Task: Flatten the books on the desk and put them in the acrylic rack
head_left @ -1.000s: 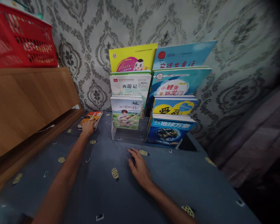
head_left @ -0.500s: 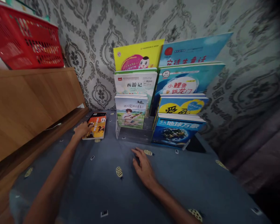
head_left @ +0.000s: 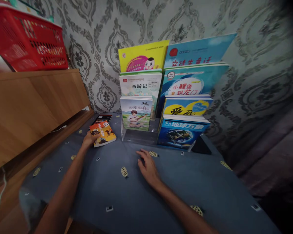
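Left of the rack (head_left: 142,137), the left hand (head_left: 88,139) pinches the orange book (head_left: 105,134), which partly covers a dark book (head_left: 107,118). The right hand (head_left: 148,167), fingers loosely spread, lies on the cloth (head_left: 107,182).

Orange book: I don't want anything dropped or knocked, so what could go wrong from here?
The left hand holds the orange book at one side only, so it might twist or slip.
The dark book is partly hidden behind it and could get dragged along if the two touch.
The right hand is just in front of the rack; a careless move forward might bump it.
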The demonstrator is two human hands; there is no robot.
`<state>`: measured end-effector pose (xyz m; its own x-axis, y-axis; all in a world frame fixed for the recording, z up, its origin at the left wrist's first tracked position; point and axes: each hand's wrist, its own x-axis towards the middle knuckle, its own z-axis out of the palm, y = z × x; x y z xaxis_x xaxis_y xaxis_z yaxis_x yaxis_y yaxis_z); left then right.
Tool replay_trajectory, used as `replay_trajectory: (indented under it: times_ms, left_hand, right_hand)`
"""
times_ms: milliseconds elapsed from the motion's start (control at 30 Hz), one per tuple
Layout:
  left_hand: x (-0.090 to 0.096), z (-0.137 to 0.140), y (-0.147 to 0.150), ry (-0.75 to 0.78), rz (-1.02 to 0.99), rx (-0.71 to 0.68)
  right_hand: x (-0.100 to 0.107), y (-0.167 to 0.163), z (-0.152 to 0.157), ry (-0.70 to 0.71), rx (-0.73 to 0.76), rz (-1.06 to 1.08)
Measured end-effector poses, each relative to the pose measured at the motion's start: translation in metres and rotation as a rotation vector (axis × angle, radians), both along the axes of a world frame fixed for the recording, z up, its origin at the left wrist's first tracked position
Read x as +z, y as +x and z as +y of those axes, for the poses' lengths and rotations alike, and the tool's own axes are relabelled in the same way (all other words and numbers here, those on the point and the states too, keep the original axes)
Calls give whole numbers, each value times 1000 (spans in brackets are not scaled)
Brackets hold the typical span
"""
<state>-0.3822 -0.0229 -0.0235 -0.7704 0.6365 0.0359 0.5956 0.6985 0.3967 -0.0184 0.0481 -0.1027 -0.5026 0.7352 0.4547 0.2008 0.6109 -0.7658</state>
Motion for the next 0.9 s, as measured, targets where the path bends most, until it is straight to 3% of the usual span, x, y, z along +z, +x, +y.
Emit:
replay_trajectory:
  times_ms: [133,367,533,700,900]
  left_hand:
    - [-6,-32,18,12,-102,30]
    - [-11,-90,68,48,-207,-58]
    - [-10,-116,110,56,-264,-181]
    - [-11,-120,153,20,-257,-325]
    - [-5,-97,205,-29,-281,-432]
  right_hand:
    - [3,1,2,-11,33,-16]
    - [11,-1,0,-26,90,-11]
    - [26,0,-9,-20,183,0]
    - [39,7,-9,67,203,0]
    - [50,31,5,70,148,-76]
